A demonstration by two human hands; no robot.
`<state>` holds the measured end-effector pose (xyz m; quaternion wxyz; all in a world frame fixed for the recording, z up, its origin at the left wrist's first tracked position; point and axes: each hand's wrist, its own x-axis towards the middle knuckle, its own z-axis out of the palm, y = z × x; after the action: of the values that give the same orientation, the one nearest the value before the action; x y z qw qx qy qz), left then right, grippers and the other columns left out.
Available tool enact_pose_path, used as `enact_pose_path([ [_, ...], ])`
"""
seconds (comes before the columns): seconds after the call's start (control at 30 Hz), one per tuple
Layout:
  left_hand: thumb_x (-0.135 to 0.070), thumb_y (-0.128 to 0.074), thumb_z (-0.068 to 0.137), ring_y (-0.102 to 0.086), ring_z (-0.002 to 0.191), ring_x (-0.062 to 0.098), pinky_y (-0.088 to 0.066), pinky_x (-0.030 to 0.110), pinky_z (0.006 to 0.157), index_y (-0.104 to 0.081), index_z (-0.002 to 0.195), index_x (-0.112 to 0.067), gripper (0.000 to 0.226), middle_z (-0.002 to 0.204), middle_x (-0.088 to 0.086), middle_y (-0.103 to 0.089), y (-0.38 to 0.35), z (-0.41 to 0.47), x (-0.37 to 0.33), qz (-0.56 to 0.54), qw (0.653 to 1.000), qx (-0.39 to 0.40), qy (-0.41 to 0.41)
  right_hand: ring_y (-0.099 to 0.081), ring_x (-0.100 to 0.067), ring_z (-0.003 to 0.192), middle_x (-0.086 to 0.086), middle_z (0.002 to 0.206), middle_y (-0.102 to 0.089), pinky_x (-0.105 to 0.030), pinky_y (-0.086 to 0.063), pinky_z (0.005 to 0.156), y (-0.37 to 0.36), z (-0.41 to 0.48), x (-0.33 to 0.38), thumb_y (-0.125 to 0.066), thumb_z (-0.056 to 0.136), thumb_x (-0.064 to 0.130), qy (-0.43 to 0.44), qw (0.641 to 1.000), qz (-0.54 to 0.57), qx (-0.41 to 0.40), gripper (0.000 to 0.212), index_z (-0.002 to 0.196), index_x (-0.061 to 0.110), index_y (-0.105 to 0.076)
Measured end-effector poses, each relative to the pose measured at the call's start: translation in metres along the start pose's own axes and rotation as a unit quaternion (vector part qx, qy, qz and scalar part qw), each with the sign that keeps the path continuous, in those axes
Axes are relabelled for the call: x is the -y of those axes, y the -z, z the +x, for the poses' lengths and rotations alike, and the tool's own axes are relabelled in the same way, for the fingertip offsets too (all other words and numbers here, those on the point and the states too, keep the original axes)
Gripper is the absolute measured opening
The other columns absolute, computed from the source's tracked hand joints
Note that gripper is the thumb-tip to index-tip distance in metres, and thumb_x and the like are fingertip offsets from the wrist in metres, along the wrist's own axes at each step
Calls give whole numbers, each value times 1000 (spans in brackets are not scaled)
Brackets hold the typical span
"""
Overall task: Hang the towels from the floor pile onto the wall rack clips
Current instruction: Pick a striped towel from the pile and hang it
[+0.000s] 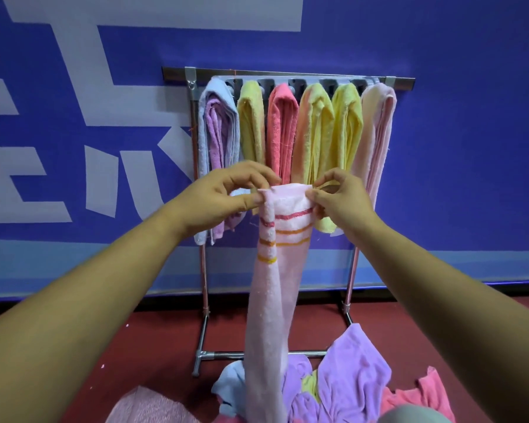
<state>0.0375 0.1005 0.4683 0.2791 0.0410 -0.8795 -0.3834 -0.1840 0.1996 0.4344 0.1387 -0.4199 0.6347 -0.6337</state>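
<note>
Both hands pinched the top edge of a pale pink striped towel point(275, 270) in front of the rack point(287, 79): the left hand point(223, 199) closed on its left corner, the right hand point(339, 199) on its right corner. That towel hung down from the fingers to the floor pile point(348, 370) below the rack. Six towels hung from the rack's clips: lilac-blue, yellow, coral, two yellow, and pink at the rack's right end.
</note>
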Motion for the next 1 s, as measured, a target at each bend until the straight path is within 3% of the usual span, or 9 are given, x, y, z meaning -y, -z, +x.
enact_pose_path([
  [0.07, -17, -64, 90, -57, 124, 22, -47, 40, 101, -66, 93, -10, 9, 116, 9, -68, -6, -2, -2, -29, 999, 31, 7, -56, -18, 47, -13, 62, -59, -31, -52, 50, -5, -2, 1, -66, 89, -6, 4, 999, 23, 36, 16, 88, 6, -56],
  [0.1, -18, -65, 89, -61, 117, 25, -48, 42, 100, -67, 94, -9, 11, 111, 13, -70, -8, -1, -3, -27, 999, 31, 16, -57, -17, 48, -15, 63, -59, -29, -53, 50, -7, -4, 1, -65, 89, -7, 5, 998, 37, 48, 17, 87, 6, -55],
  [0.2, -17, -70, 89, -60, 82, 10, -50, 25, 80, -71, 93, -12, 6, 89, 7, -70, -9, 3, -4, 55, 998, 1, 24, -57, -16, 49, -15, 67, -58, -29, -54, 50, -12, -8, 2, -65, 89, -9, 4, 995, 74, 68, 18, 86, 6, -56],
  [0.33, -19, -73, 87, -57, 71, 3, -48, 20, 69, -73, 88, -12, 7, 80, 4, -70, -7, 4, 4, 92, 993, -61, 52, -59, -15, 52, -8, 64, -63, -25, -53, 50, -20, -13, 5, -65, 89, -9, 4, 988, 108, 111, 11, 88, 2, -63],
  [0.4, -20, -75, 86, -59, 70, 0, -47, 14, 68, -74, 85, -15, 5, 78, -2, -71, -8, 2, 9, 97, 989, -88, 63, -61, -16, 54, -9, 66, -66, -25, -56, 56, -25, -15, 8, -63, 90, -10, 9, 984, 106, 143, 11, 88, 0, -68],
  [0.47, -21, -75, 85, -59, 71, 0, -47, 17, 69, -75, 84, -19, 3, 78, -2, -72, -10, 1, 12, 106, 986, -106, 69, -63, -18, 59, -12, 69, -68, -31, -58, 65, -29, -18, 11, -61, 90, -11, 12, 981, 95, 167, 17, 87, 2, -72],
  [0.6, -24, -75, 86, -60, 73, 3, -48, 22, 68, -76, 85, -18, 5, 80, 1, -73, -11, 0, 15, 111, 983, -124, 82, -58, -32, 73, -22, 75, -66, -45, -48, 78, -32, -23, 17, -60, 92, -4, 12, 972, 97, 212, 16, 97, -3, -75],
  [0.77, -25, -76, 85, -63, 72, -2, -48, 11, 67, -75, 90, -17, 10, 81, -2, -74, -12, -3, 15, 85, 982, -135, 103, -62, -20, 63, -13, 70, -70, -30, -50, 66, -29, -29, 22, -75, 87, 11, 89, 972, -7, 218, 11, 95, 2, -75],
  [1.0, -30, -76, 84, -64, 72, 1, -50, 23, 71, -75, 87, -20, 11, 78, -5, -73, -13, -3, 18, 98, 982, -119, 113, -63, -23, 63, -12, 71, -69, -34, -54, 66, -34, -26, 15, -73, 88, 4, 92, 972, -23, 213, 9, 91, -4, -70],
])
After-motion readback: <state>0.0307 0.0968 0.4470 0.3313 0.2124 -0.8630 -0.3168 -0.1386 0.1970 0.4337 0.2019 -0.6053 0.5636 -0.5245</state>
